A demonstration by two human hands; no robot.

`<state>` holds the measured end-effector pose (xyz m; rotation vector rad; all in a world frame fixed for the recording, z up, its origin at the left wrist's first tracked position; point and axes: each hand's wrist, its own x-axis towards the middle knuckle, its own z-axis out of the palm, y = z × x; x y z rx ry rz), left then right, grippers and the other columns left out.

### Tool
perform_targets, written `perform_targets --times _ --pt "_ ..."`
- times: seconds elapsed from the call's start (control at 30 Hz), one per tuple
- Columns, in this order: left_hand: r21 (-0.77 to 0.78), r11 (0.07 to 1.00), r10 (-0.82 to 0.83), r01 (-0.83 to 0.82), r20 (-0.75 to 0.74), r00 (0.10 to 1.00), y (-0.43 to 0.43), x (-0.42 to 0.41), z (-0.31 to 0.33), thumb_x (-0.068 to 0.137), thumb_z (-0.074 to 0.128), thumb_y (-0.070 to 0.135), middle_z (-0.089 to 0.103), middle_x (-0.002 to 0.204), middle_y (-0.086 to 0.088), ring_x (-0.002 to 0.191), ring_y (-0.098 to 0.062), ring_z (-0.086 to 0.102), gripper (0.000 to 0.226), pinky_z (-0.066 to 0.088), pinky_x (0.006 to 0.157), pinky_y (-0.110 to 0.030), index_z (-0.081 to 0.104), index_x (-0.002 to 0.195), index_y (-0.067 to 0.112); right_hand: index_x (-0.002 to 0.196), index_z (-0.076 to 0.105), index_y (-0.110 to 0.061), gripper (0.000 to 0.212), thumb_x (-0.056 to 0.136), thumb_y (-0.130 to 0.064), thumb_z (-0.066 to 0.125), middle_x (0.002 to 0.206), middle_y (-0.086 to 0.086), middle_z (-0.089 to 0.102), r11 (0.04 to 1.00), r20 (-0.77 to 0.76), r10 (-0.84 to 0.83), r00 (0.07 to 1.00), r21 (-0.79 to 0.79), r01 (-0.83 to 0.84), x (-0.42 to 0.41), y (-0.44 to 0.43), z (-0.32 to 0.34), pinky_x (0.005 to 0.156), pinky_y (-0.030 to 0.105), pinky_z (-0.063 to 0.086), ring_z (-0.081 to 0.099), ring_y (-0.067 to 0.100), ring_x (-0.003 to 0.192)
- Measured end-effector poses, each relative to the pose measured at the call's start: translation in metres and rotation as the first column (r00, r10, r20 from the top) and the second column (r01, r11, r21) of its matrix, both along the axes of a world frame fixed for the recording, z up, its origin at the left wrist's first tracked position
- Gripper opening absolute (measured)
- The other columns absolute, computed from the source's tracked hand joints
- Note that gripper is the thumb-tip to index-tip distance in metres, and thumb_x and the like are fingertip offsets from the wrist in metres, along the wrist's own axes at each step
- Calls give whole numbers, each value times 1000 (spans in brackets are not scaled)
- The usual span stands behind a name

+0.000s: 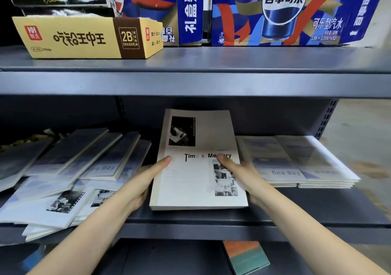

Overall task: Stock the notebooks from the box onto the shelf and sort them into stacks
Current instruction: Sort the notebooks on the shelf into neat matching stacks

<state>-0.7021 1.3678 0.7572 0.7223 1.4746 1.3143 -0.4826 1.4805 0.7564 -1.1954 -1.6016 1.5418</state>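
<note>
A stack of white "Time & Memory" notebooks (190, 181) lies in the middle of the grey shelf (190, 219). My left hand (146, 179) grips its left edge, thumb on the cover. My right hand (241, 173) grips the right edge, thumb on the cover too. To the right sit two neat stacks of blue-and-white "fine Day" notebooks (296, 162). On the left, several loose notebooks (69, 168) of both kinds lie fanned and overlapping.
The shelf above (190, 63) carries a yellow 2B eraser carton (84, 37) and blue Pepsi cartons (275, 12). A teal-and-orange book (245, 255) lies on the lower level. A perforated upright (325, 118) stands at the back right.
</note>
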Motion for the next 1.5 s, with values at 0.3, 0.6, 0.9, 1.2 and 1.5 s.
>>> perform_targets --times 0.3,0.6,0.9,1.2,1.5 --pt "-246 969 -4 21 71 997 7 1 -1 72 70 42 74 94 -9 93 -24 68 43 52 79 -34 68 102 11 139 40 -12 86 74 -64 63 137 4 51 956 107 80 991 -289 -46 8 -5 2 84 24 46 54 19 117" --pt "-271 963 28 12 144 989 17 4 -2 76 71 35 72 98 -15 93 -28 67 41 53 80 -40 67 103 5 110 56 -15 41 79 -39 71 114 -2 67 946 -76 13 997 -323 -37 31 -23 -11 112 45 29 56 18 115" --pt "-272 961 90 -55 118 989 38 11 -4 76 73 36 74 79 -10 85 -26 66 34 52 86 -39 68 94 7 87 50 -19 11 91 -15 59 86 -14 57 978 -190 -26 982 -207 -14 33 -25 2 92 24 27 47 -8 77" --pt "-267 960 117 -82 118 986 42 11 -7 73 75 36 73 87 -12 87 -27 66 35 52 86 -40 68 92 8 126 35 -46 65 76 -33 74 113 -26 59 952 403 168 900 171 -254 57 -34 -8 79 2 39 54 -9 102" --pt "-294 951 120 -95 67 991 47 9 -7 70 77 38 70 98 -15 92 -30 66 42 51 89 -43 67 97 7 131 33 -28 69 77 -15 74 82 -12 53 866 581 -51 812 431 -254 53 -30 -35 63 11 41 53 3 74"
